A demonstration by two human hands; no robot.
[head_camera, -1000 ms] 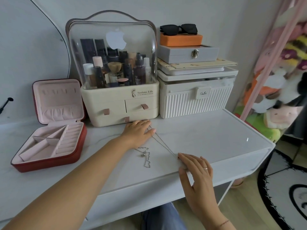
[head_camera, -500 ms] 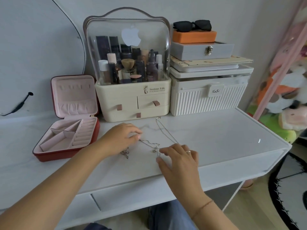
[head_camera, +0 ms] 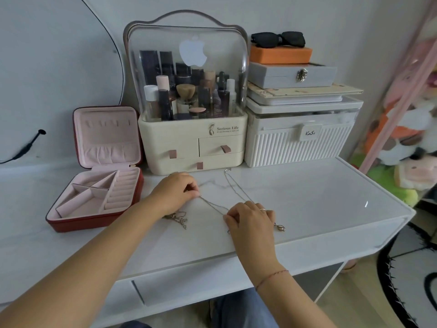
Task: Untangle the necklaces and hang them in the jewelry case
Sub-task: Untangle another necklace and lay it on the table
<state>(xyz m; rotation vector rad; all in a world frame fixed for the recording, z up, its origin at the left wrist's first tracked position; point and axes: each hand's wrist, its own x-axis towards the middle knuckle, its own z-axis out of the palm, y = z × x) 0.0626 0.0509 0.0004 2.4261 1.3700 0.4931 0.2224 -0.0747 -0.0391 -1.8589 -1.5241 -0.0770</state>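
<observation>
Left hand [head_camera: 173, 192] and right hand [head_camera: 250, 221] each pinch a necklace chain [head_camera: 212, 205] near the front edge of the desk [head_camera: 307, 197]. Untangling looks underway; next, free one strand for the jewelry case [head_camera: 94, 220].

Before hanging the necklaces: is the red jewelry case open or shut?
Open. The red jewelry case has its lid raised upright; the pink compartments show.

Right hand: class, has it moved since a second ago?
Yes. The right hand, pinching a necklace chain, has moved in from the front edge of the table toward the cosmetics organizer.
</observation>
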